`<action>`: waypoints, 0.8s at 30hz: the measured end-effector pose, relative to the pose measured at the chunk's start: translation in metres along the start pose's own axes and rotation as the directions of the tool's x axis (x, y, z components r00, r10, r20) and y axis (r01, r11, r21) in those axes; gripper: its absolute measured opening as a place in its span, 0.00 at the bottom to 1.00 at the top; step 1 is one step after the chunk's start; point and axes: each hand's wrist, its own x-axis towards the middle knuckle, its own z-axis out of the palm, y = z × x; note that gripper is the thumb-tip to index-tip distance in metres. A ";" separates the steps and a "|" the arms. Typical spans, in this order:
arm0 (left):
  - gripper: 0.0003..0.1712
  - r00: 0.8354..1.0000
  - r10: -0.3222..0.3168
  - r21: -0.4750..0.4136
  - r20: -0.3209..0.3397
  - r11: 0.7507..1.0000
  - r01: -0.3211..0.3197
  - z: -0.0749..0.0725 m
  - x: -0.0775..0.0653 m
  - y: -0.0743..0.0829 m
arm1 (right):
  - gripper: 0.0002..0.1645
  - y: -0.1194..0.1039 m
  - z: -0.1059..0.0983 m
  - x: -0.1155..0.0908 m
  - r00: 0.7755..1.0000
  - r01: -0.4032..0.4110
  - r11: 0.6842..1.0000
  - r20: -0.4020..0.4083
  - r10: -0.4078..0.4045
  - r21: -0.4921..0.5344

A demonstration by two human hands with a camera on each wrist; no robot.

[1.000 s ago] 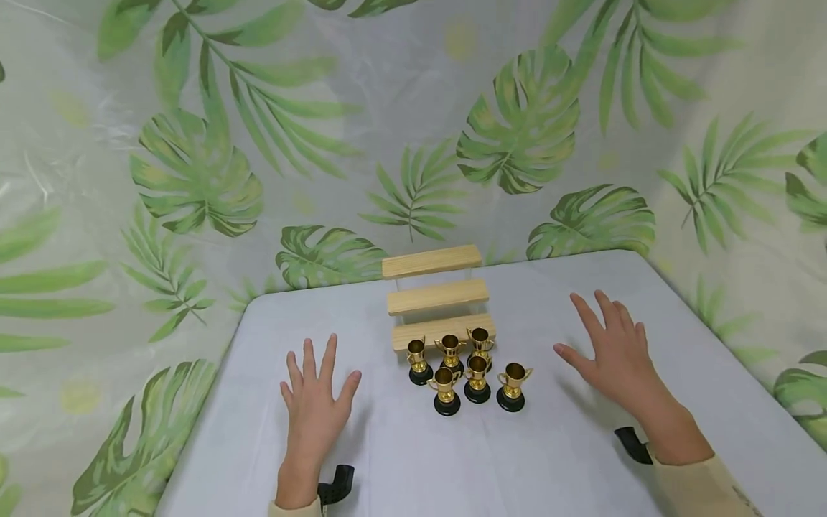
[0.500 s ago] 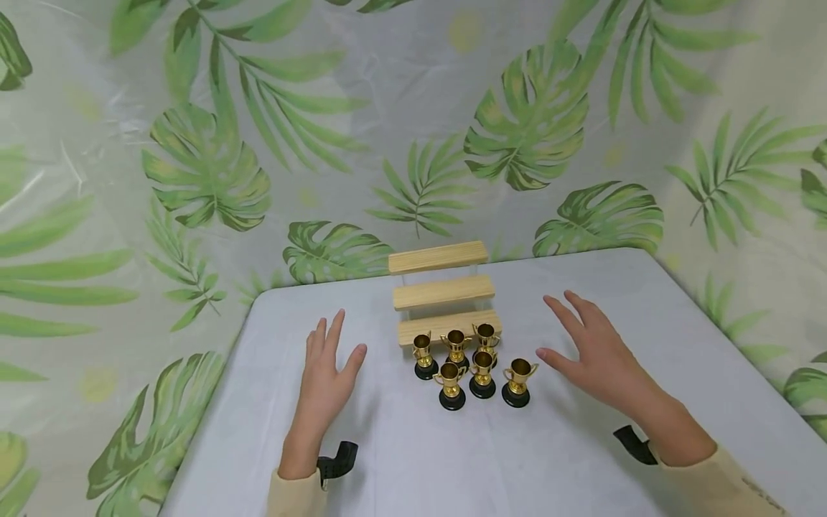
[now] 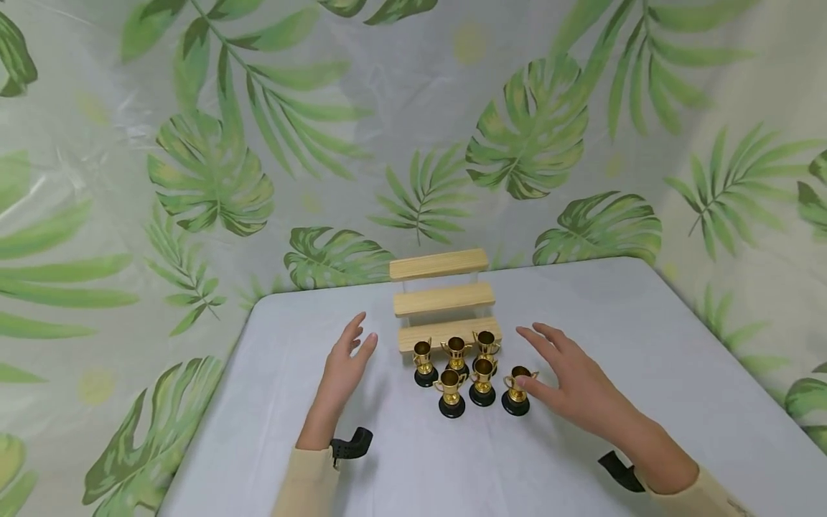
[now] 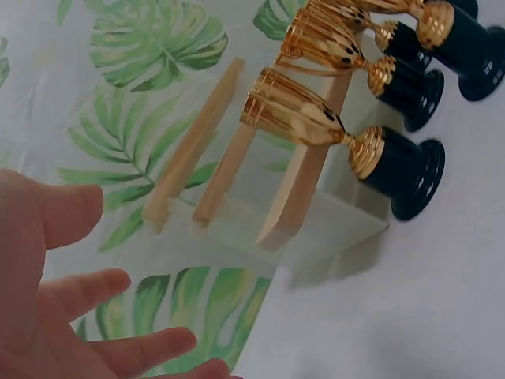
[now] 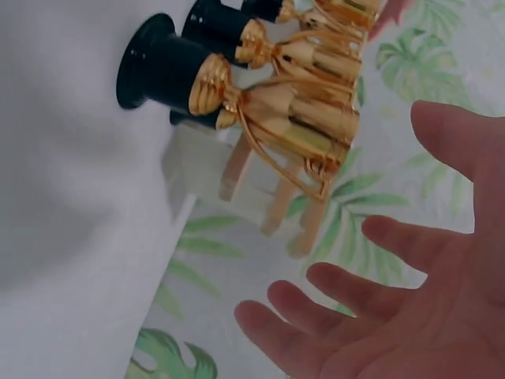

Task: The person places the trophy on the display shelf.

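Head cam: 6 gold cups (image 3: 482, 372) w/ black bases are upright on the white-covered table (image 3: 555, 467), 3 in back + 3 in front, just in front of the 3-tier wood rack (image 3: 444, 299). Mouths face up, insides look dark, can't tell if anything's in 'em. My L hand (image 3: 344, 365) is off to the left of the group, apart from it, fingers loose. My R hand (image 3: 575, 377) is on the other side, fingers pointing in, thumb overlapping the rightmost cup (image 3: 515, 396) from this angle. Black strap (image 3: 352, 444) on each wrist.

L wrist cam: hand's wide, palm partly showing, thumb apart from the fingers. Nearest cup (image 4: 304, 114) is well clear of my fingertips, w/ the rack's see-through side panel (image 4: 327, 233) below it.

R wrist cam: also wide, fingers fanned + slightly bent. Rightmost cup is near my thumb (image 5: 446, 134) but there's a visible gap, so not touching.
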 end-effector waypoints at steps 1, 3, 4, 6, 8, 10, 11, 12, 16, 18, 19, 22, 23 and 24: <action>0.38 1.000 -0.020 -0.046 0.002 0.999 0.020 0.002 0.003 -0.002 | 0.48 -0.001 0.002 0.000 1.000 0.002 1.000 0.002 -0.002 0.007; 0.33 0.998 -0.058 -0.154 0.008 0.986 0.058 0.006 0.008 -0.004 | 0.47 -0.004 0.006 0.000 1.000 0.007 1.000 0.001 -0.007 0.023; 0.31 0.997 -0.078 -0.209 0.015 0.975 0.079 0.008 0.011 -0.006 | 0.47 -0.005 0.008 -0.001 1.000 0.010 0.999 0.001 -0.010 0.031; 0.29 0.992 -0.118 -0.297 0.032 0.947 0.122 0.013 0.015 -0.008 | 0.46 -0.007 0.011 -0.002 1.000 0.017 0.999 -0.002 -0.017 0.041; 0.28 0.985 -0.161 -0.369 0.055 0.914 0.170 0.018 0.018 -0.009 | 0.45 -0.009 0.015 -0.003 1.000 0.022 0.999 -0.006 -0.022 0.047; 0.27 0.976 -0.203 -0.404 0.077 0.889 0.217 0.023 0.021 -0.010 | 0.45 -0.011 0.018 -0.004 1.000 0.023 0.999 -0.014 -0.023 0.044; 0.27 0.972 -0.218 -0.413 0.087 0.880 0.234 0.026 0.022 -0.010 | 0.44 -0.011 0.019 -0.004 1.000 0.023 0.999 -0.021 -0.022 0.041; 0.27 0.969 -0.227 -0.417 0.097 0.875 0.246 0.029 0.024 -0.010 | 0.44 -0.011 0.020 -0.004 0.999 0.021 0.999 -0.029 -0.020 0.036; 0.29 0.962 -0.238 -0.419 0.133 0.866 0.272 0.038 0.029 -0.012 | 0.41 -0.010 0.026 -0.004 0.998 0.016 1.000 -0.069 -0.014 0.022; 0.31 0.960 -0.236 -0.420 0.147 0.864 0.277 0.041 0.031 -0.013 | 0.40 -0.010 0.028 -0.004 0.996 0.011 1.000 -0.088 -0.010 0.015; 0.32 0.959 -0.237 -0.420 0.153 0.863 0.280 0.043 0.033 -0.014 | 0.39 -0.010 0.029 -0.004 0.995 0.008 1.000 -0.096 -0.007 0.013; 0.34 0.956 -0.247 -0.417 0.156 0.861 0.291 0.047 0.036 -0.017 | 0.37 -0.011 0.031 -0.004 0.994 -0.007 1.000 -0.113 0.009 0.020; 0.34 0.955 -0.252 -0.418 0.153 0.859 0.294 0.049 0.037 -0.018 | 0.36 -0.011 0.032 -0.004 0.993 -0.013 1.000 -0.116 0.016 0.027; 0.34 0.954 -0.259 -0.423 0.149 0.856 0.298 0.050 0.038 -0.019 | 0.35 -0.012 0.032 -0.004 0.993 -0.020 0.999 -0.119 0.023 0.034</action>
